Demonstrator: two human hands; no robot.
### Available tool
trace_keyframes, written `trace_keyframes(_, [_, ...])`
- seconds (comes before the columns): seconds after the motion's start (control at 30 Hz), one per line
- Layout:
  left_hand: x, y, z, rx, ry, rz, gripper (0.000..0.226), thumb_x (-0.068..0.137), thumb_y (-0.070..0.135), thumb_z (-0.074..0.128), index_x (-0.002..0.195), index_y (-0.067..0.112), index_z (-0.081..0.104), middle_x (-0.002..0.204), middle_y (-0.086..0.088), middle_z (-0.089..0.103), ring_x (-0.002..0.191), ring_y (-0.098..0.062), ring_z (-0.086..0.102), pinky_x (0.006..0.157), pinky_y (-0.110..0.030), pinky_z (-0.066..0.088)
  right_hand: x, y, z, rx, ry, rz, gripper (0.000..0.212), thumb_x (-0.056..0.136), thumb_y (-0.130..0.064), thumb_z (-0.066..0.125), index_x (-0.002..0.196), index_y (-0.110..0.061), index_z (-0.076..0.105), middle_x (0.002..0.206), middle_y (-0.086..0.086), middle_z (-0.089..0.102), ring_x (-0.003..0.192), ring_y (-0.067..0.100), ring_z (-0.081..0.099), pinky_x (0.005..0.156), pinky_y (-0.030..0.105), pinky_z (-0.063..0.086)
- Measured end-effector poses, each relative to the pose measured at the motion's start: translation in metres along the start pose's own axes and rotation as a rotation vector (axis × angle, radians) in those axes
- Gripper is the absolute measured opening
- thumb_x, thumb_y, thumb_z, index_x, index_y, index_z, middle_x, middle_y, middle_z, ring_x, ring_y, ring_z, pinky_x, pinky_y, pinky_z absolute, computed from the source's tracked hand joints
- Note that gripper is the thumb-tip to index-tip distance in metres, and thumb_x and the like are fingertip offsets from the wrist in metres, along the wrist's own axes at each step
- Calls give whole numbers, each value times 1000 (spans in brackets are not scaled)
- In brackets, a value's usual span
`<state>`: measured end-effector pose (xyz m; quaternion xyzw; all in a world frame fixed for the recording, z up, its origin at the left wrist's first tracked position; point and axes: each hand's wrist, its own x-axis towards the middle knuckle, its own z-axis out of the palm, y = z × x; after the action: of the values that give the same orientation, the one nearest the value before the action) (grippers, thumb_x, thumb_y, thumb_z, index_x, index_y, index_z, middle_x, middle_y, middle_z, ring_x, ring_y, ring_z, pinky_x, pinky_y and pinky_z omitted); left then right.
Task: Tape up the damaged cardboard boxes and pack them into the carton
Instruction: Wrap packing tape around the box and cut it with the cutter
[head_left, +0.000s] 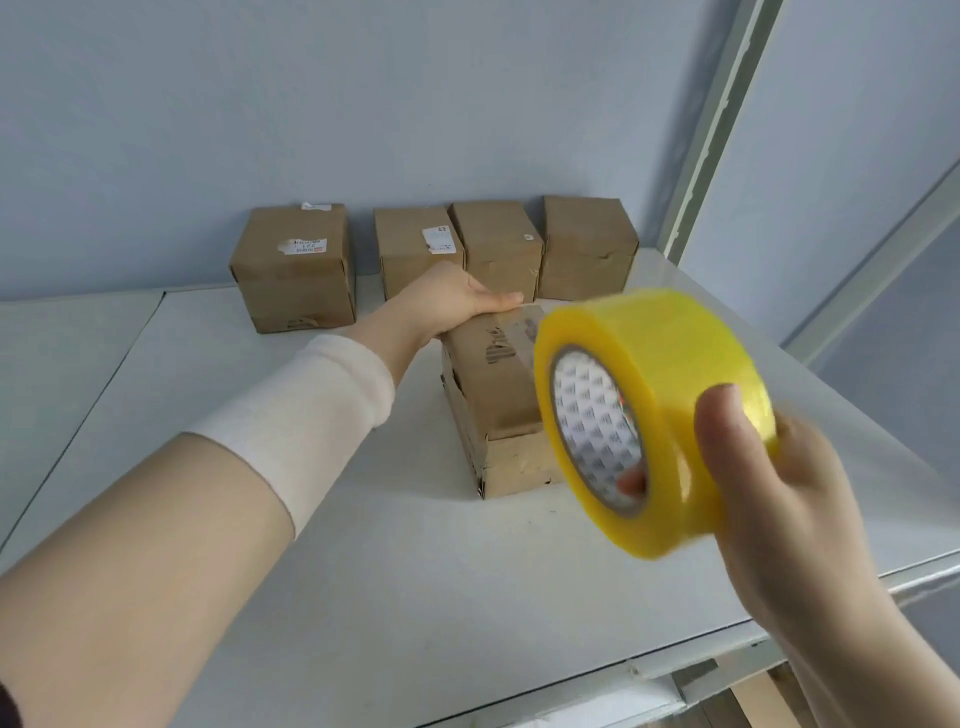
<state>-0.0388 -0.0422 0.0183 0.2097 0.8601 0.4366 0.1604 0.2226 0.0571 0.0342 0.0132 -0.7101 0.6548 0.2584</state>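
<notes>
- Left hand (441, 306) rests on the box's (493, 389) far end, thumb straight along the top; the other fingers are hidden, so I cannot tell the grip.
- Right hand (779, 493) grips the tape roll (675, 364), a fingertip inside its core, just right of the box.
- Four more boxes (498, 244) stand beyond the left thumb.

Tape roll (654, 415) blurred, hides box (493, 395) rt side; label (306, 246) txt unreadable.

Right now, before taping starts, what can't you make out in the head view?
Head view:
Brown cardboard box nearest: right side hidden by the yellow tape roll.
Tape's free end: lost in motion blur.
Left hand: fingers hidden behind the hand itself.
White labels on rear boxes: too small to read.
Carton: not identifiable in frame.
</notes>
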Motion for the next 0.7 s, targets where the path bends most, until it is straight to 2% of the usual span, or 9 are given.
trace_keyframes(0.07, [-1,2,0,26,3,-20,32,75,53,70,78,21,74,73,2,71,68,-12,67,63,-25,53,-14,3,-4,-29,41,53,41,57,-71,62,62,-31,69,45,-5,62,39,-2,57,41,7,42])
trace_keyframes(0.2, [-5,3,2,57,28,6,36,77,52,68,84,17,73,75,4,69,71,-11,64,64,-24,51,-30,13,-9,-39,61,160,68,49,-78,63,67,-12,67,50,5,66,43,7,62,41,11,45])
trace_keyframes(0.3, [-7,5,2,130,60,75,36,82,48,64,91,14,74,75,7,66,71,-7,60,67,-19,46,-31,20,-8,-24,72,167,61,57,-62,61,61,-2,62,54,15,64,44,10,64,41,14,47])
trace_keyframes(0.37, [-10,10,0,267,32,129,34,89,45,57,93,15,73,79,0,67,71,-9,58,63,-19,42,-28,23,-7,-17,84,145,59,61,-56,55,62,3,59,56,17,63,42,10,63,40,14,46])
trace_keyframes(0.43, [-12,16,-1,380,30,213,35,96,39,46,99,12,68,97,-6,65,87,-15,56,71,-25,39,-22,25,-6,-5,95,123,57,62,-54,53,63,3,59,53,12,64,42,8,62,41,13,46])
trace_keyframes(0.47, [-13,19,1,382,47,265,35,99,37,40,109,14,63,114,-5,60,106,-16,54,83,-26,37,-19,27,-5,-1,98,119,55,62,-54,54,63,0,59,50,8,64,42,7,62,41,12,45])
trace_keyframes(0.53, [-17,26,8,400,68,345,44,102,35,31,139,14,43,150,-5,34,140,-15,27,106,-25,21,-9,32,-2,15,87,132,50,61,-55,55,66,-6,61,50,2,65,44,7,63,42,12,45])
trace_keyframes(0.6, [-15,27,20,594,-60,336,53,102,38,25,148,13,23,159,-4,8,146,-15,4,114,-31,5,0,36,2,32,61,160,49,59,-56,56,69,-8,61,51,3,65,46,8,64,44,15,47])
trace_keyframes(0.7, [-10,33,17,747,-223,215,58,101,43,16,151,15,4,159,-2,-8,145,-14,-10,116,-44,-8,11,39,5,44,35,170,45,60,-55,59,71,-11,61,54,1,66,48,7,64,45,14,47])
